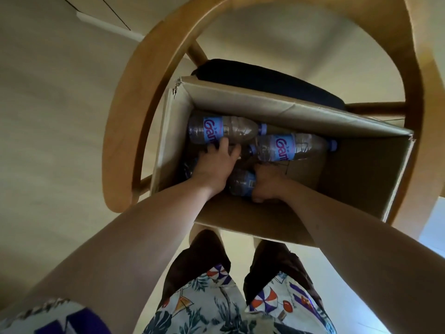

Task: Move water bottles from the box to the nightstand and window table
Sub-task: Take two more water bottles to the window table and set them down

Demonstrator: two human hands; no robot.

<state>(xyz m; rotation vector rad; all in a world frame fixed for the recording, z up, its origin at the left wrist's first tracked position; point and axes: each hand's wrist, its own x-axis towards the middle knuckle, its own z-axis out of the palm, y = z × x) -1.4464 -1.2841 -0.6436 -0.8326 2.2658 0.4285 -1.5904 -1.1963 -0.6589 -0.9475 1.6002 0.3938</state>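
Note:
An open cardboard box [361,179] sits on a wooden chair, and both my arms reach down into it. Clear water bottles with blue labels and caps lie on its floor: one [224,130] at the far left, another [292,147] to its right. My right hand [266,183] grips a third bottle [240,183] near the box's front wall. My left hand [214,166] lies on top of a dark bottle beneath it, fingers curled down over it and reaching toward the far-left bottle. What my left hand covers is mostly hidden.
The chair's curved wooden backrest and arm [144,97] ring the box, with a dark seat cushion [265,78] behind it. Pale floor [60,116] lies to the left. The right half of the box floor is bare cardboard. My patterned shirt fills the bottom edge.

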